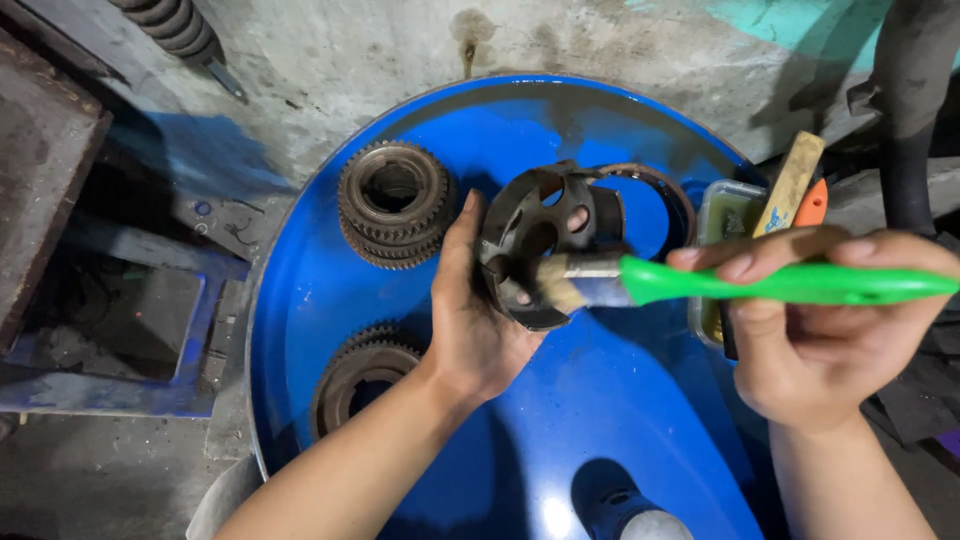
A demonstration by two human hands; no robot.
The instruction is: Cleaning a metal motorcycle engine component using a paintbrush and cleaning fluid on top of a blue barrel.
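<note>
The left hand (475, 320) grasps a dark perforated metal hub (540, 240), holding it tilted above the blue drum lid (600, 400) that serves as worktop. The right hand (810, 330) grips a green-handled brush (740, 282); its bristles touch the hub's lower rim. Two toothed gears (392, 203) (360, 375) lie left of the hub. A thin ring (655, 195) sits behind it. A small container (722, 215), possibly holding fluid, stands at the right edge.

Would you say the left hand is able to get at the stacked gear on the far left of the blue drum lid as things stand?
Probably not right away: the left hand is full, gripping the perforated metal housing. The stacked gear sits close beside it on the drum lid with nothing between, so the path itself looks free.
</note>
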